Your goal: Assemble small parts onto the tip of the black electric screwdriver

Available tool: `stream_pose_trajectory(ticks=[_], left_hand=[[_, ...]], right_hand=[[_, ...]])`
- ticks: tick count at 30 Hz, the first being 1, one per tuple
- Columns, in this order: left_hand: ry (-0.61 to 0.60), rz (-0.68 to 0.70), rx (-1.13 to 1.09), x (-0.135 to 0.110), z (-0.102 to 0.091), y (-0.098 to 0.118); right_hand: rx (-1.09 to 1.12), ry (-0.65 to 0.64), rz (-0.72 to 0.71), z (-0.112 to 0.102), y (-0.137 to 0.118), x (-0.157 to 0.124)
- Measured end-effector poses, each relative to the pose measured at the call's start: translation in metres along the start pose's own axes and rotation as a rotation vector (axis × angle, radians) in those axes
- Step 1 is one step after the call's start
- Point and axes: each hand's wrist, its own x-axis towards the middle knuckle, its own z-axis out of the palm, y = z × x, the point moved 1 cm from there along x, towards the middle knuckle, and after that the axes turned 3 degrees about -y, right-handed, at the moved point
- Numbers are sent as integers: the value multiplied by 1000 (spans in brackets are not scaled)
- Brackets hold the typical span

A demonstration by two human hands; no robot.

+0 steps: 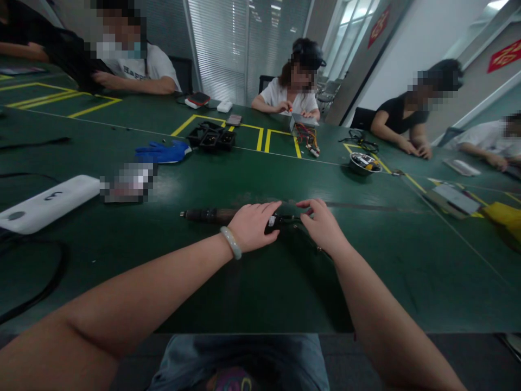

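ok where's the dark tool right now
Head view, centre of the green table: the dark tool lies under the left hand, handle poking out leftward.

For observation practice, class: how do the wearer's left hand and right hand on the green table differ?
The left hand wears a pale green bangle; the right hand has a bare wrist. The left hand lies palm-down over the dark rod-shaped tool; the right hand is arched and curled beside it. Both rest at that tool on the green table.
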Motion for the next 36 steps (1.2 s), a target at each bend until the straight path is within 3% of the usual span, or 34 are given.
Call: stream_pose_trajectory(ticks=[3, 6, 11, 27, 36], left_hand=[[-41, 1, 44, 2, 3, -2], [-59, 6, 55, 4, 4, -5], [-61, 33, 50, 4, -1, 0], [-68, 109, 57, 3, -1, 6], [-78, 101, 69, 5, 1, 11]], right_hand=[[-95, -171, 118, -18, 14, -13], [-206, -346, 82, -24, 16, -22], [-330, -402, 11, -22, 4, -27], [-11, -427, 46, 4, 0, -24], [-45, -260, -31, 15, -8, -21]])
